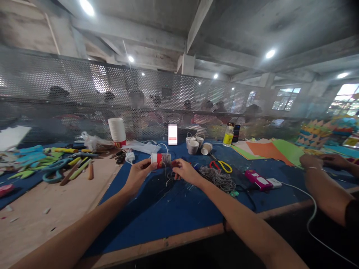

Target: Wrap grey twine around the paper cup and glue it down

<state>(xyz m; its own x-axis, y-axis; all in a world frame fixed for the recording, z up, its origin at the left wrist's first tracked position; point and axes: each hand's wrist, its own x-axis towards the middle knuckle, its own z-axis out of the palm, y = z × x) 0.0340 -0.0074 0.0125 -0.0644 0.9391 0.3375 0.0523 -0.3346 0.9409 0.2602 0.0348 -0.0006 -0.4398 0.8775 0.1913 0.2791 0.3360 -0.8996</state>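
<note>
My left hand (139, 172) and my right hand (185, 172) hold a small paper cup (160, 160) on its side between them, above the blue mat (168, 213). The cup is white and red with grey string wound round part of it. Fingers of the left hand grip its left end; the right hand pinches at its right end. A strand of string hangs from the cup toward the mat. A loose heap of grey string (220, 178) lies just right of my right hand.
Yellow-handled scissors (223, 165), string-wrapped cups (194, 145), a stack of white cups (117, 131), a yellow bottle (229, 135) and a pink device (256, 179) with a white cable lie around. Coloured paper sheets (269, 149) lie right, where another person's arms (322, 183) rest. Tools (64, 164) lie left.
</note>
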